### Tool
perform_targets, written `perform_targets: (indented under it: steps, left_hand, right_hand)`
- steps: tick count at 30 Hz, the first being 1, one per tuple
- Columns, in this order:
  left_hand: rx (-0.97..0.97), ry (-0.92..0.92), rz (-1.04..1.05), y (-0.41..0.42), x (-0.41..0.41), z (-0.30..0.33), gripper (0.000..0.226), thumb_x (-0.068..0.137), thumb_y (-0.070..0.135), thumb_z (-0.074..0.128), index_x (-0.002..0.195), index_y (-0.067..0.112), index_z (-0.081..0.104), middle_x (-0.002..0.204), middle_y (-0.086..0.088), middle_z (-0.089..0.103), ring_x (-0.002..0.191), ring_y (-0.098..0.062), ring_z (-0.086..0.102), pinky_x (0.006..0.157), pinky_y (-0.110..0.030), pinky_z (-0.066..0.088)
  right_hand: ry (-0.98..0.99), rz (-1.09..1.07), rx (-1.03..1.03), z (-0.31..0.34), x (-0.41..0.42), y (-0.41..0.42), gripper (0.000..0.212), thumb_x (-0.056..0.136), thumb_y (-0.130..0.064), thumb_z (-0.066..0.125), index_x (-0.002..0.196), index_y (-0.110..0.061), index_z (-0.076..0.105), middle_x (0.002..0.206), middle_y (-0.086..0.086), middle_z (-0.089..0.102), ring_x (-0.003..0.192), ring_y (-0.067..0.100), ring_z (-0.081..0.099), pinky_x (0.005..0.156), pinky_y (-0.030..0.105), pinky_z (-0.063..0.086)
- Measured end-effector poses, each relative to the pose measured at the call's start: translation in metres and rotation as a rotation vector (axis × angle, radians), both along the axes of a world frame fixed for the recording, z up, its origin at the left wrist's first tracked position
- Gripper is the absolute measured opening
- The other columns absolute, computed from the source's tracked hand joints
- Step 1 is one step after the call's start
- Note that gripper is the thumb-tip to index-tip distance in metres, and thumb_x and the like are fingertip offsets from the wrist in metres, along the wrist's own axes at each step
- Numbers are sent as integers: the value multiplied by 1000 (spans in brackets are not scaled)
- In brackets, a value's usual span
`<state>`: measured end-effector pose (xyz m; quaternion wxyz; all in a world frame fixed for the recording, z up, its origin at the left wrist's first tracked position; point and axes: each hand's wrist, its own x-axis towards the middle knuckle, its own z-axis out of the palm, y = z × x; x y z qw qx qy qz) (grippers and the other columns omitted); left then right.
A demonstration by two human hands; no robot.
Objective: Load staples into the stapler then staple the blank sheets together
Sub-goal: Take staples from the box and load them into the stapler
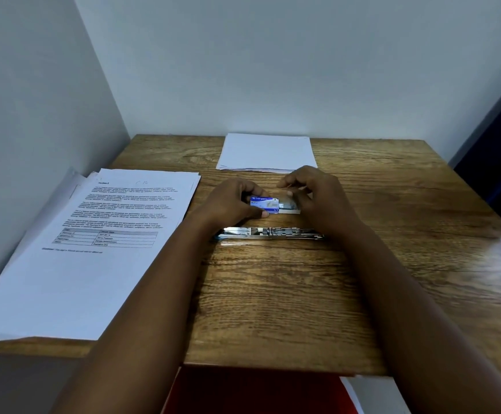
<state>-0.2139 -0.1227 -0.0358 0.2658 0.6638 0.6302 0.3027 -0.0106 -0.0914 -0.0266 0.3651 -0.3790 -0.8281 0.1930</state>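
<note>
The left hand (231, 204) gripped a blue staple box (263, 203) while the right hand (312, 194) pinched its inner tray (288, 208), just behind the opened stapler (268, 233) on the surface (273, 294), blank sheets (267, 152) beyond.

The desk (273, 294) was wood with a coarse, open grain and a matt finish. The stapler (268, 233) was bright metal, glossy and reflective. The staple box (264, 202) was printed blue card with a slight sheen. The blank sheets (267, 152) and the printed pages (94, 249) were smooth matt paper.
</note>
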Motion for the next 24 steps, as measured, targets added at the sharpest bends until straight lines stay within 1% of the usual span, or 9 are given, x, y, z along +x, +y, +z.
perform_targets:
  steps: [4,7,9,12,15,17,21,24]
  left_hand:
    - [4,11,6,0,0,0,38,76,25,86,112,24,74,86,21,62,75,-1,59,50,-2,41]
    - [-3,0,-3,1,0,0,38,76,24,86,113,24,74,87,18,65,72,-3,60,49,-3,39]
    - [-6,5,-3,1,0,0,38,77,24,85,113,24,74,90,16,67,74,-4,60,51,-3,40]
    - [-16,-3,-3,1,0,0,39,77,24,85,115,24,73,96,10,70,77,-6,62,57,-10,44]
    - [-11,8,-7,0,0,0,39,77,25,85,115,25,73,95,12,69,77,-5,62,56,-8,44]
    - [-12,3,-5,0,0,0,39,77,24,85,115,24,73,97,9,71,78,-8,63,58,-13,45]
    - [-3,-3,-3,-1,0,0,40,77,24,85,116,23,74,92,12,68,73,-6,61,50,-5,40]
    - [6,2,-3,-1,0,0,39,77,23,85,115,22,73,93,11,69,73,-5,61,50,-4,40]
  right_hand:
    - [-142,-58,29,2,9,6,18,84,0,67,90,-16,74,98,3,64,95,22,57,81,37,48]
    - [-266,-58,27,4,14,9,16,85,-5,68,92,-18,77,100,2,61,101,22,52,83,37,45]
    - [-317,-23,38,5,17,9,18,86,-6,68,94,-19,78,100,3,63,102,22,51,84,40,45]
    - [-346,6,55,7,19,8,22,87,-6,67,98,-20,79,98,3,64,100,22,51,82,38,45]
    - [-374,30,48,8,19,8,26,87,-4,64,102,-21,78,100,3,64,102,22,50,83,37,44]
    - [-389,46,36,8,18,7,28,88,-3,62,105,-19,77,102,4,63,104,23,50,85,38,44]
    - [-420,25,35,8,17,8,23,90,-8,63,103,-21,76,107,2,63,108,25,49,87,40,44]
    - [-440,12,27,7,16,9,20,90,-12,65,103,-23,75,109,0,62,110,24,48,88,42,43]
